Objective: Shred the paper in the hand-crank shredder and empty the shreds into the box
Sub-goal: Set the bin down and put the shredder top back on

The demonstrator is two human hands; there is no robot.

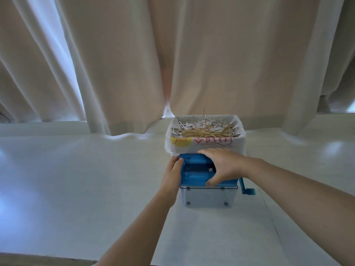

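Firmly clasped shredder head (194,169), right hand (224,166) curled over top, left hand (172,173) gripping its side; judged light, stiff, slippery; best held at both ends.

The blue-topped hand-crank shredder (199,169) stands upright on its clear bin (crank at right), just before the shred-filled box (205,144).
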